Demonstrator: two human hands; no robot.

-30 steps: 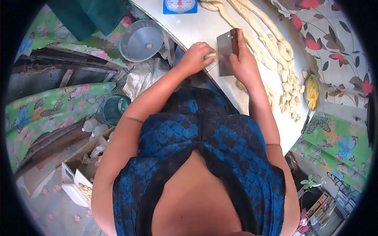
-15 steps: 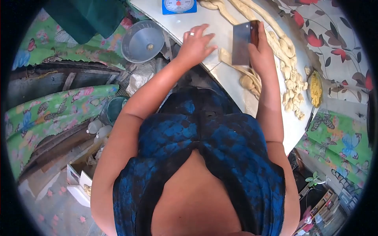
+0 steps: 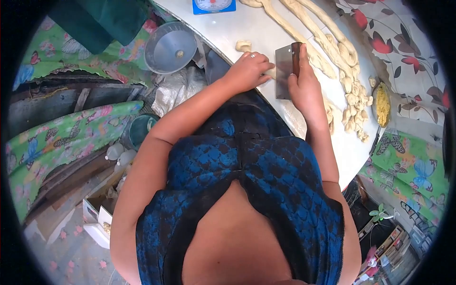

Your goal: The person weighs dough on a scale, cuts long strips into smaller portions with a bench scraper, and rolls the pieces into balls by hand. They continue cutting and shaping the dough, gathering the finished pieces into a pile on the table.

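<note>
My right hand (image 3: pixel 305 86) grips the dark wooden handle of a bench scraper (image 3: pixel 284 76), its rectangular metal blade toward my left hand. Fingers curled, my left hand (image 3: pixel 251 71) closes on a piece of pale dough (image 3: pixel 270 72) just left of the blade. Most of that dough is hidden by the fingers and blade. A small cut lump of dough (image 3: pixel 243 45) lies on the table beyond the left hand. Long dough ropes (image 3: pixel 294 33) stretch across the table past the scraper. More dough is partly hidden behind my right wrist.
Several small dough pieces (image 3: pixel 355 111) are heaped at the right of the white table (image 3: pixel 349 159). Beside them sits a dish of yellow paste (image 3: pixel 381 105). A blue scale (image 3: pixel 213 6) stands at the far edge. Left of the table is a grey basin (image 3: pixel 171 47).
My left hand, spread before, has moved right and closed on dough. The scraper has come down and slightly left. A small dough lump now shows beyond my left hand.
</note>
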